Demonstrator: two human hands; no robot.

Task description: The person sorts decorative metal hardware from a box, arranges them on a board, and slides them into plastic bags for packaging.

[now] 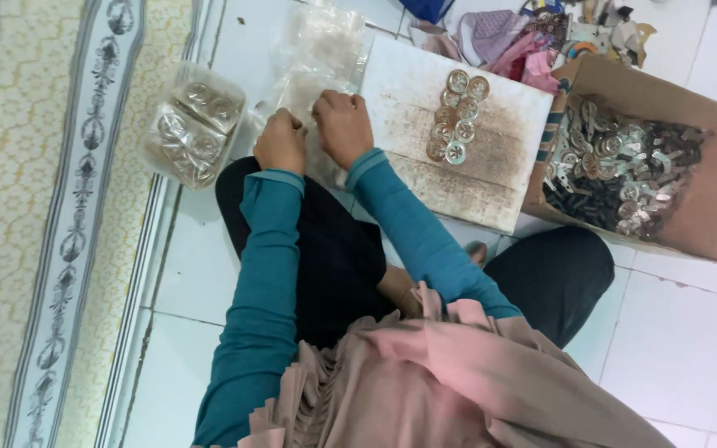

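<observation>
I see a cardboard box of metal parts at the right, then a worn white board carrying round metal discs. Just left of it, my left hand and right hand pinch a clear plastic bag, fingers curled shut on its near edge, the bag stretching away from the fingertips.

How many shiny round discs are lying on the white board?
9, I think. The discs sit in two touching columns on the board, beside both hands: left hand, right hand. Some overlap, so one may be hidden.
</observation>
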